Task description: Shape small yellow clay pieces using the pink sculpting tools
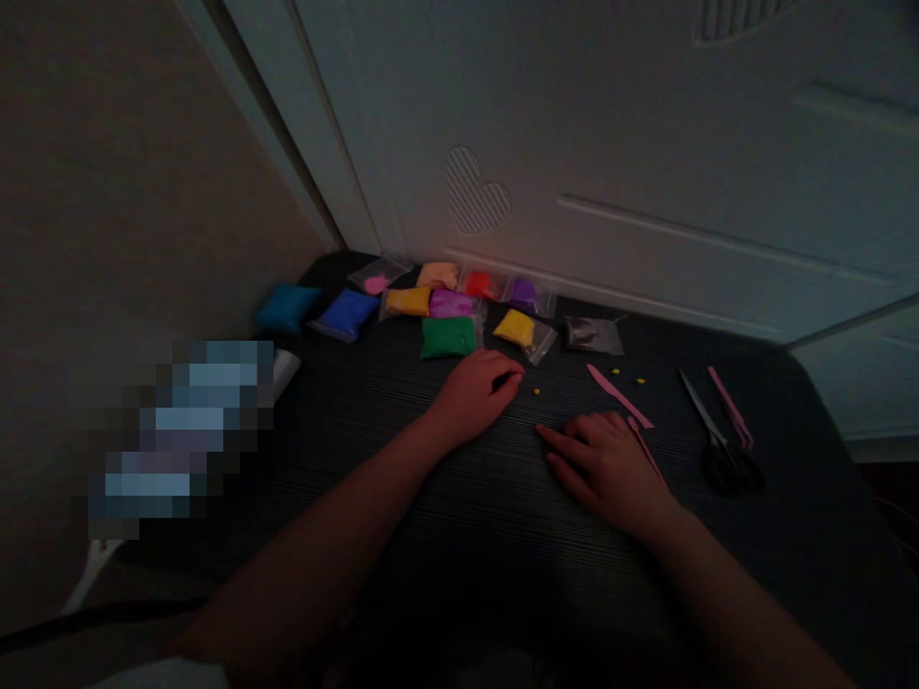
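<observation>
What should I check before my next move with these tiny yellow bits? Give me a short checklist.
1. Tiny yellow lump between the hands uncovered: ok.
2. Left hand empty: cannot tell; thumb and forefinger tips nearly meet.
3. Right hand clear of the slim pink tool: cannot tell; they overlap in view.
4. Two tiny yellow pieces beside the flat pink knife-shaped tool apart from each other: ok.
5. Black-handled metal scissors clear of both hands: ok.
6. Yellow-filled clear plastic bag sealed: cannot tell.

You face a black, finely streaked tabletop (466,507), a green rectangular plastic packet (448,338), a tiny yellow crumb (536,391), a pink knife-shaped plastic tool (618,395) and a striped raised heart (474,196).
</observation>
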A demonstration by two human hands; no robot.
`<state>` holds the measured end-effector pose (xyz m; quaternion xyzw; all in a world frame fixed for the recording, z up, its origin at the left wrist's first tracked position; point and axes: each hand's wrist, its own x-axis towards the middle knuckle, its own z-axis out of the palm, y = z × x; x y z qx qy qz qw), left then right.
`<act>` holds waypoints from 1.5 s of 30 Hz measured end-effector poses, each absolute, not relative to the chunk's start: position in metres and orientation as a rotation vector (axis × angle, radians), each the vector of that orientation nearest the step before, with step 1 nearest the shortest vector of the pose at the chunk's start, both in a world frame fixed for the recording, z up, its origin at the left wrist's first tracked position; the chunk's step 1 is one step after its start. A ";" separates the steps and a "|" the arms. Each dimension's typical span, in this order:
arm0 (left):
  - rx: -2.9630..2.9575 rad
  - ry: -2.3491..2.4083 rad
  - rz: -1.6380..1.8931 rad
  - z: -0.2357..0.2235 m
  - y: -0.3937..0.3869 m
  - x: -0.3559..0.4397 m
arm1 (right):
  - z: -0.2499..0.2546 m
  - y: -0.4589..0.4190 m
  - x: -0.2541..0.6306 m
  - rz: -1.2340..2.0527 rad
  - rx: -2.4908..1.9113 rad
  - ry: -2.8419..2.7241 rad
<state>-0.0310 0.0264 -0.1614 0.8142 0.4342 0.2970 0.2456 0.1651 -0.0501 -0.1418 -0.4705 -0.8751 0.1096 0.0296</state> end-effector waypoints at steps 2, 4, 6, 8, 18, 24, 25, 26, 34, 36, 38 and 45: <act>2.217 1.188 0.812 -0.161 0.026 -0.031 | -0.142 -0.051 0.165 0.369 -1.395 -2.729; 2.214 1.190 0.809 -0.161 0.026 -0.031 | -0.143 -0.050 0.165 0.365 -1.408 -2.711; 2.212 1.189 0.809 -0.161 0.027 -0.031 | -0.144 -0.049 0.165 0.335 -1.474 -2.668; 2.212 1.190 0.807 -0.161 0.027 -0.031 | -0.143 -0.048 0.165 0.306 -1.518 -2.646; 2.219 1.179 0.812 -0.161 0.027 -0.031 | -0.144 -0.048 0.169 0.248 -1.558 -2.625; 2.221 1.177 0.809 -0.161 0.027 -0.031 | -0.144 -0.049 0.168 0.281 -1.450 -2.707; 2.222 1.178 0.810 -0.161 0.027 -0.031 | -0.144 -0.048 0.168 0.268 -1.474 -2.691; 2.223 1.178 0.808 -0.161 0.027 -0.031 | -0.144 -0.048 0.168 0.250 -1.505 -2.670; 2.219 1.179 0.810 -0.161 0.027 -0.031 | -0.146 -0.050 0.167 0.140 -1.510 -2.671; 2.220 1.179 0.809 -0.161 0.027 -0.031 | -0.145 -0.051 0.167 0.136 -1.479 -2.699; 2.221 1.178 0.810 -0.161 0.027 -0.031 | -0.145 -0.051 0.168 0.149 -1.435 -2.735; 2.226 1.190 0.798 -0.162 0.027 -0.031 | -0.148 -0.050 0.170 0.165 -1.433 -2.768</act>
